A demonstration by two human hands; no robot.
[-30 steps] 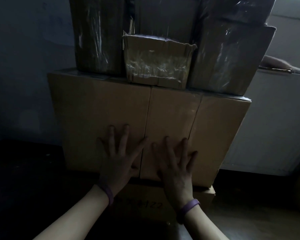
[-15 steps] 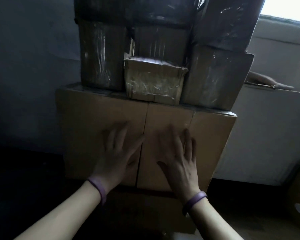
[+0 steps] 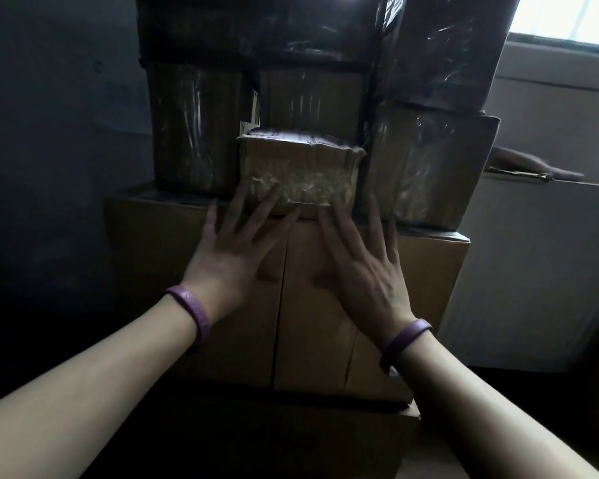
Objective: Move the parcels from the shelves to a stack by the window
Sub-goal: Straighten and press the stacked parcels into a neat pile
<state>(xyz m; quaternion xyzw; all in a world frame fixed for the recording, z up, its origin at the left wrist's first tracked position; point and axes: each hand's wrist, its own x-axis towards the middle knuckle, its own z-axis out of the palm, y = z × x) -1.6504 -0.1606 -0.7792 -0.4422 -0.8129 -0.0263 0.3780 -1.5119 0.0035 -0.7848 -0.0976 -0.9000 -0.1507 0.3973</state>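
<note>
1. Head view: a dim room, looking forward and down at a stack of parcels [image 3: 308,98] set against a dark wall [image 3: 49,133]. A bright window [image 3: 567,15] shows at the upper right.
2. The left hand [image 3: 236,257] and the right hand [image 3: 363,267] reach forward side by side, backs to the camera. Their fingers are straight and spread wide, and neither hand has hold of anything.
3. Both palms face the front of a row of plain brown cardboard boxes [image 3: 426,271], which forms the wide lower layer of the stack. Whether the palms press on the cardboard cannot be told.
4. On top of that row, in the middle, sits a small pale cardboard parcel bound in clear tape [image 3: 301,171], its top edge crumpled. The left hand's fingertips overlap its lower left corner, and the right hand's fingertips reach its lower right edge.
5. A tall brown parcel wrapped in glossy tape [image 3: 194,126] stands just left of the small parcel. A second tall taped parcel [image 3: 426,167] stands just right of it.
6. Dark film-wrapped parcels [image 3: 256,25] lie across the top of the stack.
7. Each wrist carries 1 band: a purple left wristband [image 3: 191,314] and a purple right wristband [image 3: 405,340].
8. A white cabinet [image 3: 540,271] stands to the right of the stack, below the window.
</note>
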